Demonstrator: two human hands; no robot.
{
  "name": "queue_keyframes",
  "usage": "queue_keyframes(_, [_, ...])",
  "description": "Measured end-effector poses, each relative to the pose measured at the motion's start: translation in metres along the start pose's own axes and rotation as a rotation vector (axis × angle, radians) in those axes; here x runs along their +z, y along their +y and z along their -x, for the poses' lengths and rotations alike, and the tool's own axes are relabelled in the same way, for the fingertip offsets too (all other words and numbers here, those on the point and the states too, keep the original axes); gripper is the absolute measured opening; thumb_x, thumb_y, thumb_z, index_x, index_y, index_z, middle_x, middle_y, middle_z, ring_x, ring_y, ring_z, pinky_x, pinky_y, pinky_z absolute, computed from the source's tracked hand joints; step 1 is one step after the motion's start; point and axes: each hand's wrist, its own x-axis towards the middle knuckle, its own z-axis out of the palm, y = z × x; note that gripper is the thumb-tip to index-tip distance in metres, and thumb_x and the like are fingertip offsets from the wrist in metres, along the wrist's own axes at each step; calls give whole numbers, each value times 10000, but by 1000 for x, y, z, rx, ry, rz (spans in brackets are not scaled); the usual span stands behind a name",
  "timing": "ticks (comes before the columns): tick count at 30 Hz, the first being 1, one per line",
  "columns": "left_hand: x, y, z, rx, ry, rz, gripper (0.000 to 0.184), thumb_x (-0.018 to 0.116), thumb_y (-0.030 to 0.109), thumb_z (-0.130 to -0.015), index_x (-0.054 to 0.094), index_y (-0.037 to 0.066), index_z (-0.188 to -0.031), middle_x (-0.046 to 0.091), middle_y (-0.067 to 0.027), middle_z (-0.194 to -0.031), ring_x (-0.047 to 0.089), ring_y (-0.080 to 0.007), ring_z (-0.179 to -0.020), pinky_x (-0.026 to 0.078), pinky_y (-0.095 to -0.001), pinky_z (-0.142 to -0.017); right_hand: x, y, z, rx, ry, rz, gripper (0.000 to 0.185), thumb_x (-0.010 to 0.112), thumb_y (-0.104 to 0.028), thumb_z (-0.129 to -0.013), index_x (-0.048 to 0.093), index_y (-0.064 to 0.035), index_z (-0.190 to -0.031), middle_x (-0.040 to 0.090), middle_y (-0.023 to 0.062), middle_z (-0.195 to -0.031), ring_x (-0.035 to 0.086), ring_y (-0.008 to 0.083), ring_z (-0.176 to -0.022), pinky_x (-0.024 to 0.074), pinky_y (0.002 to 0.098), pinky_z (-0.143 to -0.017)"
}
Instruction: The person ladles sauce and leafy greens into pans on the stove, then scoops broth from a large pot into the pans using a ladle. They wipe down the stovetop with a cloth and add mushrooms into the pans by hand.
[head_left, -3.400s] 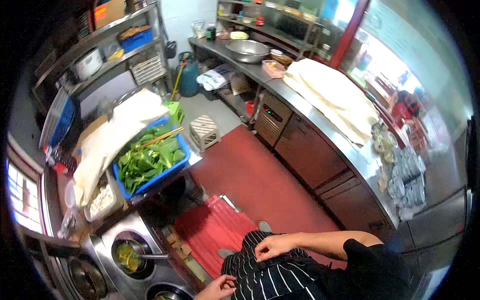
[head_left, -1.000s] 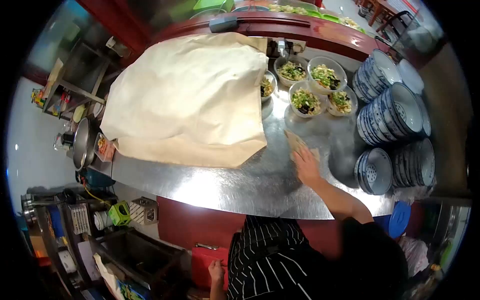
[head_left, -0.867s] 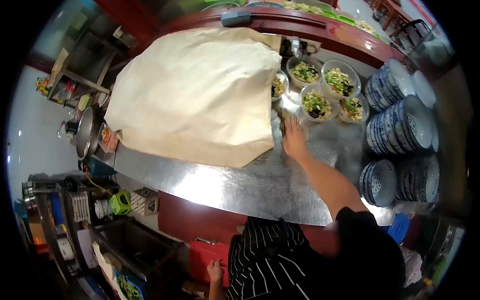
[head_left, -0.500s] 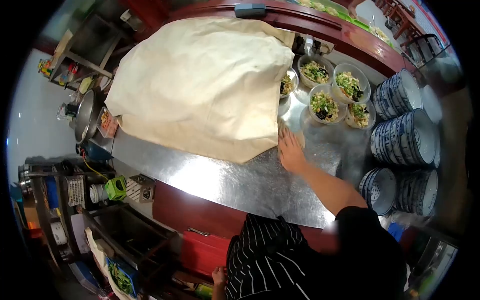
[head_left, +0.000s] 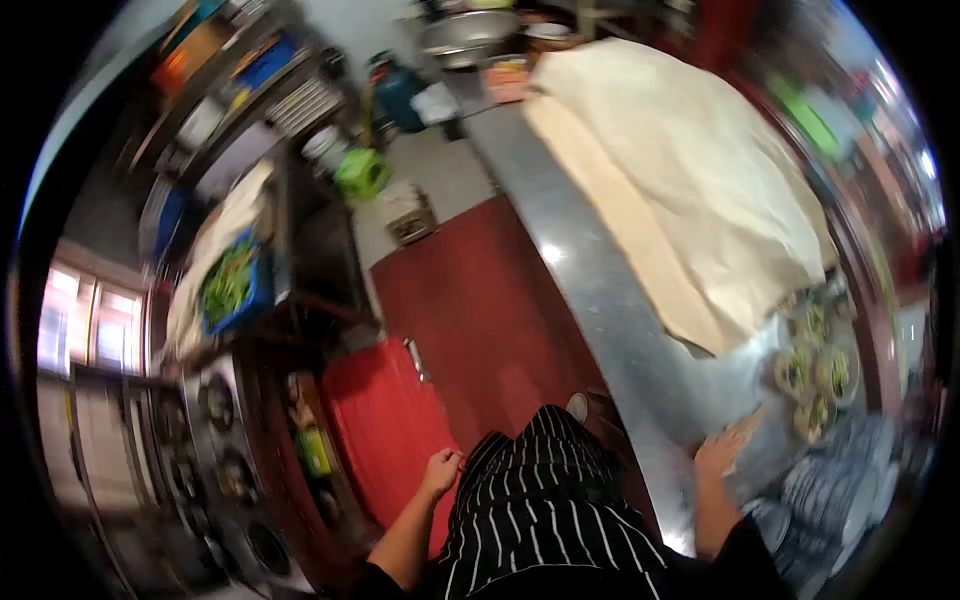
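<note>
My right hand (head_left: 716, 456) lies on the metal counter (head_left: 640, 385), its fingers over a small tan rag (head_left: 745, 432). To the right of the rag stand several clear plastic bowls (head_left: 815, 420) with chopped food and green bits, blurred here. Beyond the hand, a large cream cloth (head_left: 690, 190) covers a broad mound on the counter; what lies under it is hidden. My left hand (head_left: 441, 470) hangs beside the striped apron (head_left: 550, 500), away from the counter, fingers curled with nothing visible in them.
Stacks of blue-and-white bowls (head_left: 825, 490) stand near my right arm. A red-covered low surface (head_left: 385, 430), a stove with burners (head_left: 235, 475) and a blue crate of greens (head_left: 235, 285) are on the left. A metal basin (head_left: 470, 38) sits at the far end.
My view has swung left, showing the floor and stove. My right hand and the rag have moved away from the cream cloth's edge, toward the stacked bowls. My left hand has come further into view.
</note>
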Motion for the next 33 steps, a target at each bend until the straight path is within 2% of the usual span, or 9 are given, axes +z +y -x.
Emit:
queue_keyframes(9, [-53, -304, 57, -484, 325, 557, 294, 483, 238, -921, 657, 6, -967, 637, -96, -702, 601, -189, -638, 470, -350, -551, -135, -90, 188, -544, 20, -552, 513, 502, -278, -901, 464, -32, -1349, 454, 217, -1381, 510, 391, -1185, 434, 443, -958])
queue_keyframes(12, [-64, -393, 80, -76, 171, -107, 294, 452, 226, -921, 639, 0, -931, 638, -121, -720, 607, -207, -640, 453, -354, -498, -119, -108, 169, -699, -472, -128, 465, 508, -292, -899, 511, -37, -1287, 520, 203, -1302, 552, 383, -1117, 454, 450, -914])
queue_keyframes(14, [-83, -381, 99, -678, 313, 649, 299, 442, 237, -929, 619, -3, -906, 649, -141, -809, 607, -229, -635, 455, -367, -525, -100, -134, 137, -833, -817, 226, 436, 512, -301, -898, 542, -40, -1246, 564, 194, -1249, 579, 377, -1072, 467, 455, -884])
queue_keyframes(15, [-94, -379, 109, -683, 318, 683, 299, 442, 237, -929, 619, -3, -906, 649, -141, -809, 607, -229, -635, 455, -367, -525, -88, -155, 126, -845, -941, 224, 424, 514, -305, -897, 558, -41, -1226, 586, 189, -1223, 593, 374, -1049, 473, 458, -870])
queue_keyframes(17, [-116, -367, 120, -579, 438, 845, 310, 448, 262, -938, 596, -9, -966, 645, -136, -913, 627, -222, -751, 471, -368, -605, -76, -241, 140, -462, -970, -582, 328, 546, -292, -892, 622, 23, -941, 646, 178, -938, 609, 280, -871, 480, 406, -777])
queue_keyframes(20, [-128, -368, 96, -478, 586, 853, 331, 493, 298, -932, 558, 10, -1083, 623, -112, -1005, 594, -197, -918, 488, -347, -691, -111, -402, 232, -542, -1324, -830, 283, 501, -295, -951, 574, -55, -1081, 626, 91, -959, 627, 223, -772, 530, 350, -622])
queue_keyframes(24, [-187, -303, 75, -304, 456, 1104, 451, 552, 275, -940, 462, 66, -1329, 607, -116, -1106, 591, -205, -1039, 505, -325, -838, -148, -553, 400, -1119, -1390, -475, 330, 479, -230, -966, 563, 10, -1178, 631, 82, -1052, 608, 171, -923, 496, 313, -792])
queue_keyframes(29, [-250, -252, 67, 147, 769, 1016, 598, 483, 316, -984, 260, 36, -1463, 374, -127, -1463, 376, -245, -1342, 318, -370, -1092, -172, -627, 617, -1142, -1808, -263, 375, 461, -245, -980, 536, -24, -1273, 612, 102, -1151, 592, 193, -1022, 480, 319, -878])
queue_keyframes(33, [-290, -283, 73, 313, 932, 1698, 589, 438, 333, -995, 245, 57, -1478, 389, -80, -1436, 395, -219, -1315, 319, -356, -1101, -151, -635, 718, -1040, -2246, 51, 483, 426, -335, -985, 496, -9, -1335, 559, 114, -1292, 515, 228, -1180, 364, 359, -1045])
